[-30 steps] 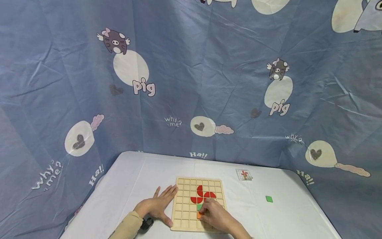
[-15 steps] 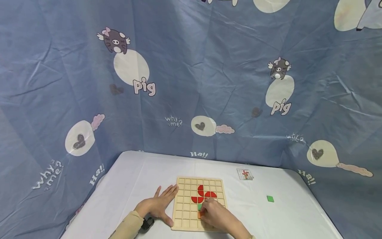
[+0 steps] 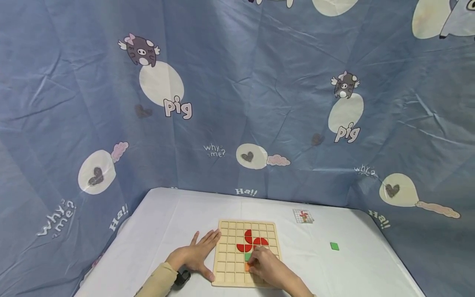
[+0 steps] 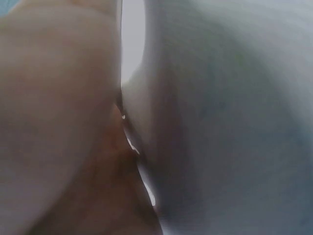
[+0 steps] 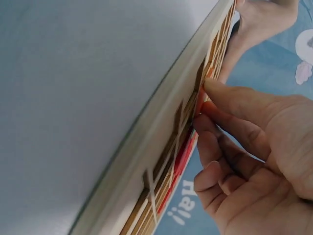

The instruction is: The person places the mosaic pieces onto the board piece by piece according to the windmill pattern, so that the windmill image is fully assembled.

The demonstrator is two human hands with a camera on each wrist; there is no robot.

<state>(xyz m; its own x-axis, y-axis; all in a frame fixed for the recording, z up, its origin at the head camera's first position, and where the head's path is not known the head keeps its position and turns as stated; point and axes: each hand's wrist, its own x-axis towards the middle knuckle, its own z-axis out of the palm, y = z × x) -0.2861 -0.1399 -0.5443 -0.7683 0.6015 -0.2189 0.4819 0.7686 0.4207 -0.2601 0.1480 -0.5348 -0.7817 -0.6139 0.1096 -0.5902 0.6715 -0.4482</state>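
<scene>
A wooden grid board [image 3: 227, 266] lies on the white table. Red quarter-round pieces [image 3: 248, 236] form a pinwheel in its cells, with a green square tile [image 3: 247, 256] just below. My left hand [image 3: 198, 255] lies spread at the board's left side, thumb and fingertips touching its edge. Over the lower middle cells, my right hand [image 3: 272, 267] pinches an orange square tile [image 3: 247, 267] between thumb and index finger. The right wrist view shows the orange tile [image 5: 199, 100] at a cell, its other fingers curled. That hand covers part of the board's lower right. The left wrist view is too close and blurred to read.
A small pattern card [image 3: 303, 216] with a red pinwheel print lies beyond the board's upper right. One loose green square tile [image 3: 335, 246] sits on the table to the right. A blue printed curtain [image 3: 222, 103] hangs around the table's back and sides.
</scene>
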